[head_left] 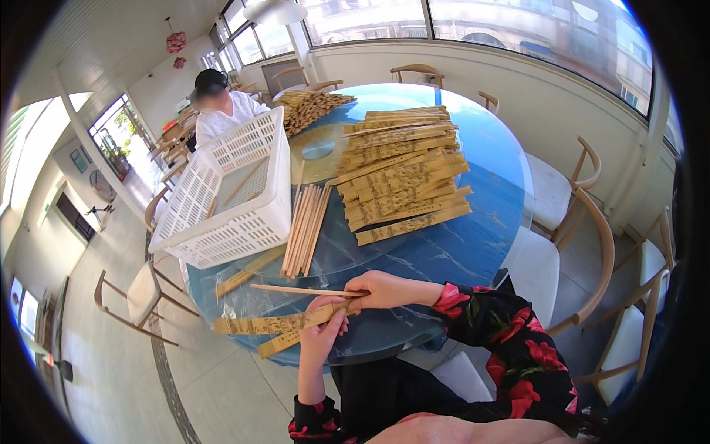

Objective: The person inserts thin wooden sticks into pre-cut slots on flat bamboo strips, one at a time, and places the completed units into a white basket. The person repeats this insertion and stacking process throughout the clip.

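one slim pale wooden stick was pinched in the right hand, the left hand gripping a flat gold paper sleeve, at six o'clock over the round blue desk; sleeving seemed underway, next needing alignment.

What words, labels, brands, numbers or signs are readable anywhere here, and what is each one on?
No text here is clear enough to quote.
Tan strip in the left hand: dark markings, too small and blurred to read.
Large pile of tan strips on the table: similar dark markings, also unreadable.
White basket: no lettering I can make out.
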Tool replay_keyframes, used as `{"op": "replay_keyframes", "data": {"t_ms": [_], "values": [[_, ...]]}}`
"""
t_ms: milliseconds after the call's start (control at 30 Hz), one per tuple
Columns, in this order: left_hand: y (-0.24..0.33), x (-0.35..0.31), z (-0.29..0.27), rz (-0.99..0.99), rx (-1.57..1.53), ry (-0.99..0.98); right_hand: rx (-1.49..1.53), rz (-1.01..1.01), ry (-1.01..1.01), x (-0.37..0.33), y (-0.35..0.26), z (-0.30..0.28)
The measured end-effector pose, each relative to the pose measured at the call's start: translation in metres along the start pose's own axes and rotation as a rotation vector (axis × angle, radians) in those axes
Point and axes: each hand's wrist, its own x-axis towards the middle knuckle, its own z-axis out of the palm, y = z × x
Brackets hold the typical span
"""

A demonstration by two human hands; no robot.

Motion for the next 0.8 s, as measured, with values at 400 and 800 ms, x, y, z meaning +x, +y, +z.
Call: {"op": "replay_keyframes", "data": {"t_ms": [400, 800], "values": [[-0.0028, -0.0019, 0.0012, 0.038, 0.03, -0.015, 0.087, 0.066, -0.069, -0.0003, -0.0024, -0.0029], [-0.0073, -0.0012, -0.0009, 0.06, 0.055, 0.04, -0.044, 0.055, -0.003, -0.003, -0.0117, 0.0008]]}}
